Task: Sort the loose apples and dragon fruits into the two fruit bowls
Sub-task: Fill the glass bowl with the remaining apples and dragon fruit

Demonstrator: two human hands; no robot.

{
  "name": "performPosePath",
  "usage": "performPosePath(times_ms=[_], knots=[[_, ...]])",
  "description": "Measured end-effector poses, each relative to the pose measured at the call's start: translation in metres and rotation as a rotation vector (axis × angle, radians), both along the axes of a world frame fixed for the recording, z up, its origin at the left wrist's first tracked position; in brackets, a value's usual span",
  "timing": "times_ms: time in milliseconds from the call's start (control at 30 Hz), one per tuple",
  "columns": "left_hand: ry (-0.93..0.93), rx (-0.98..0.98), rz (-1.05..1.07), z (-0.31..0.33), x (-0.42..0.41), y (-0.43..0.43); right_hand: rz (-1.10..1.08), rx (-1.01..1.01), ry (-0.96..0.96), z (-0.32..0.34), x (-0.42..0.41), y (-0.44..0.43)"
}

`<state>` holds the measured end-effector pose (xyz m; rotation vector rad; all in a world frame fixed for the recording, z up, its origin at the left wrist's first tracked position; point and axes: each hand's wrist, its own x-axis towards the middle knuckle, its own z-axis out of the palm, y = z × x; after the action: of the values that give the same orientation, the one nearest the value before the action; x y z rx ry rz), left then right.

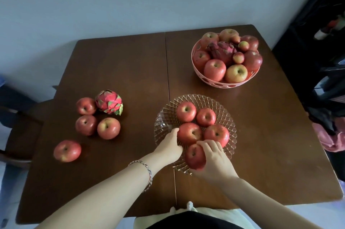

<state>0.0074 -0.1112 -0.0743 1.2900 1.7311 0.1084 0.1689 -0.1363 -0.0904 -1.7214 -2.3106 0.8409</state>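
Observation:
A clear glass bowl [164, 116] sits near the table's middle and holds several red apples. My left hand [170, 146] grips the left side of one of them [189, 133], thumb on top and fingers curled below. At the bowl's near rim, my right hand [214, 161] is closed around another apple [195, 156]. Loose on the table to the left lie a dragon fruit [109, 102] and several apples [86, 125], one apart near the front [67, 150]. At the back right, a pink perforated bowl [224, 84] is piled with apples around a dragon fruit [221, 51].
The brown wooden table [130, 69] has a seam running down its middle. A dark chair [18, 116] stands at its left edge. Dark bags and clothes [326, 79] crowd the right side, and a pale wall lies behind.

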Motion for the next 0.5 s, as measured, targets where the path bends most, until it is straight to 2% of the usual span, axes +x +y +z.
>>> performPosePath(times_ms=[200, 367, 500], knots=[[-0.113, -0.028, 0.083, -0.012, -0.005, -0.007, 0.082, 0.241, -0.227, -0.002, 0.006, 0.000], [-0.153, -0.049, 0.136, -0.017, -0.004, -0.006, 0.166, 0.335, -0.228, -0.003, 0.008, 0.004], [-0.188, -0.062, 0.192, -0.021, -0.003, -0.009, 0.185, 0.315, -0.226, -0.001, 0.005, 0.005]])
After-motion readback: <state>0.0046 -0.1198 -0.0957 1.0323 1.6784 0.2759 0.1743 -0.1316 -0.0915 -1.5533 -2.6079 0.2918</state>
